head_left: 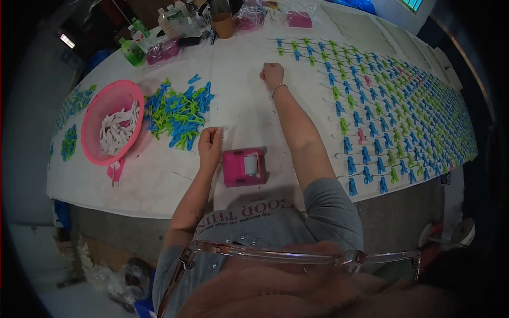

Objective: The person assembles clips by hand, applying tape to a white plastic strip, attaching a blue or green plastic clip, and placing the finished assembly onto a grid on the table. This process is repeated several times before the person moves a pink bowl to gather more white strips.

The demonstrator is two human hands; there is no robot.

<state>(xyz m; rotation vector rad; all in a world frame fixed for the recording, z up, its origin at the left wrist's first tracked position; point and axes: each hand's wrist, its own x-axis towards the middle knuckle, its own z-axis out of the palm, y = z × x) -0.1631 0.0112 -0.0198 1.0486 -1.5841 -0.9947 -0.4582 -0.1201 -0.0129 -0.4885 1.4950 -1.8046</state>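
My right hand [273,75], a beaded bracelet at its wrist, is stretched far forward over the white table. Its fingers are closed; what they hold, if anything, is hidden. Just right of it the rows of blue and green clothespins [374,110] begin, with a few pink ones among them. My left hand [211,146] is closed with thumb against fingers, and I cannot make out anything in it. It is beside a loose pile of blue and green clothespins [177,111]. Between my forearms sits a pink box with a grey roller [251,165].
A pink basin [91,127] with white pieces stands tilted at the left, more clothespins [69,142] beyond it. Bottles [132,52], a brown cup [222,26] and pink items in plastic [163,51] line the far edge of the table [143,185].
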